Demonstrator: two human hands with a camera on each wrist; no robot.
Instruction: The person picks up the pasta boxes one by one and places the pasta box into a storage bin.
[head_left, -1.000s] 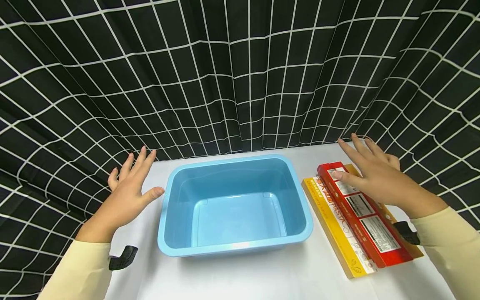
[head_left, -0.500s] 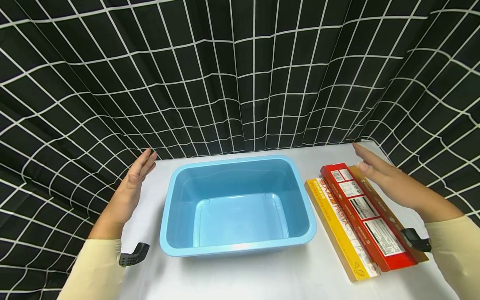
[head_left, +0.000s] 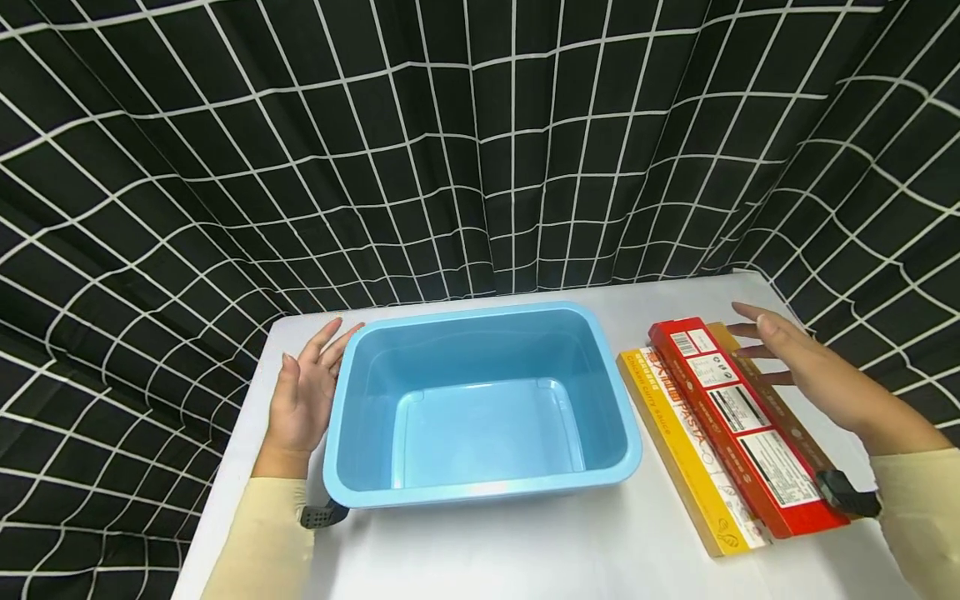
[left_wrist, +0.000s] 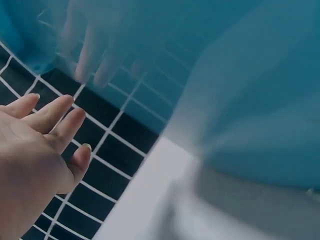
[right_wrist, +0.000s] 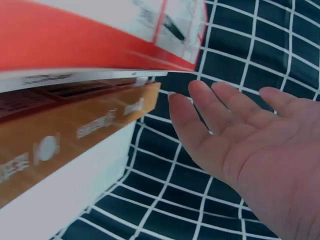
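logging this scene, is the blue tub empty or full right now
Empty: the head view shows only bare floor inside the blue tub; the red box lies outside it.

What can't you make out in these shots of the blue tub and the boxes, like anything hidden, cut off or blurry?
Head view: fine print on the red box, too small to read.
Head view: the brown box's left part, covered by the red box.
Head view: the blue tub's far outer side, hidden behind its own far rim.
Head view: the rest of the left sleeve, cut off by the bottom edge.
Right wrist view: the brown box's lettering, blurred.
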